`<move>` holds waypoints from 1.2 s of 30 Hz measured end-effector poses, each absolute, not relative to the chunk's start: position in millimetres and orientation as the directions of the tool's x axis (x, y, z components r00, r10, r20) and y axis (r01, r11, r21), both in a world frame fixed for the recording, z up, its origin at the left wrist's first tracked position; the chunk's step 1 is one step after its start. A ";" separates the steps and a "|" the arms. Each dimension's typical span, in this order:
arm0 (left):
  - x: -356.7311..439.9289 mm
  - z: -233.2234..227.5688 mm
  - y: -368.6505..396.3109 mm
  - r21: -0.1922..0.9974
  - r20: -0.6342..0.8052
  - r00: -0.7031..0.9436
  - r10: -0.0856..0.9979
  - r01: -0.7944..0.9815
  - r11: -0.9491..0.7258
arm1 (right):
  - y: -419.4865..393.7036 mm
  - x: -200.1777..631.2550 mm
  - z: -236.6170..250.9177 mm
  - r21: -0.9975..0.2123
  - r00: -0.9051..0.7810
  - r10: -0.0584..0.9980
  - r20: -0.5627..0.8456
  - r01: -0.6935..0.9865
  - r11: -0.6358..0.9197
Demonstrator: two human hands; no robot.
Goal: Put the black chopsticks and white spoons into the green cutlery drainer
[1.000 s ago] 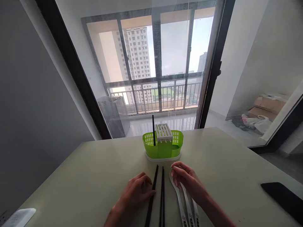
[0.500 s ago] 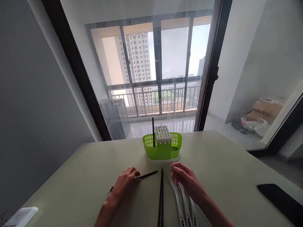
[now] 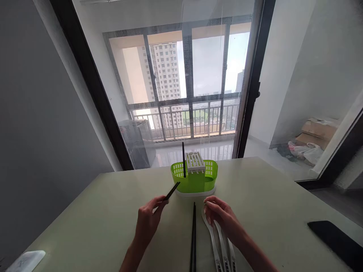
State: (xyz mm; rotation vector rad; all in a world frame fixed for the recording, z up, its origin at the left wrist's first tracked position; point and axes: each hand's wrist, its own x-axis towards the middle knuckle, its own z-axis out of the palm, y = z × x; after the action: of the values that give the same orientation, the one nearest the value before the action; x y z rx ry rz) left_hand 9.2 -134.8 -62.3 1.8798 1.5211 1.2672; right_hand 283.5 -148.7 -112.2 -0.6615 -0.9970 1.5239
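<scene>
A pair of dark chopsticks (image 3: 171,191) is pinched in my left hand (image 3: 149,217), raised above the table, with the tips angled up and right toward the green cutlery holder (image 3: 195,183). My right hand (image 3: 224,217) hovers over or rests on the white spoons (image 3: 213,241); its fingers are loosely curled, apart, and seem to hold nothing. It partly hides the spoons' bowls. Between my hands another pair of dark chopsticks (image 3: 193,234) lies on the table, pointing away from me. One more dark pair (image 3: 183,160) stands upright in the holder's left compartment.
On the holder's middle sits a white slotted rack (image 3: 195,161). A black flat object (image 3: 334,240) lies at the table's right, and a white object (image 3: 31,260) at the near left corner. Beyond the pale table (image 3: 113,196) is a glass door with a dark frame (image 3: 246,121).
My left hand has lifted its chopsticks off the table and swung their tips up toward the holder. My right hand stays nearly where it was.
</scene>
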 end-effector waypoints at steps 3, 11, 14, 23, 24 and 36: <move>28.0 -55.5 -141.8 0.967 0.245 -0.161 0.956 0.105 -0.230 | -151.8 280.7 -108.1 -0.900 -0.207 0.971 0.117 -0.436 0.015; 57.8 -82.0 -145.9 0.822 -0.175 -0.159 0.972 -0.567 0.056 | -159.9 271.2 -112.0 -0.977 -0.315 0.925 0.212 -0.099 0.190; 56.8 -90.0 -141.4 0.758 -0.256 -0.156 0.954 -0.644 0.098 | -160.2 266.4 -121.0 -0.968 -0.352 0.911 0.217 0.041 0.246; 60.4 -98.4 -141.5 0.780 -0.222 -0.210 0.952 -0.624 0.044 | -156.9 259.8 -128.2 -0.981 -0.302 0.938 0.173 0.032 0.191; 60.3 -99.3 -141.3 0.791 -0.212 -0.210 0.954 -0.610 0.041 | -156.1 260.7 -127.7 -0.985 -0.281 0.946 0.160 0.019 0.172; 58.4 -97.2 -140.8 0.814 -0.262 -0.181 0.948 -0.570 0.116 | -153.1 265.9 -125.4 -0.987 -0.199 0.967 0.160 -0.019 0.159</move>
State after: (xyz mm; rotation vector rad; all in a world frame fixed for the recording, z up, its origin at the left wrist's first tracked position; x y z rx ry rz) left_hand 58.4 -140.8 -97.2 0.4968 1.0208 1.4569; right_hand 265.9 -153.1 -125.4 -0.9844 -1.4246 1.2329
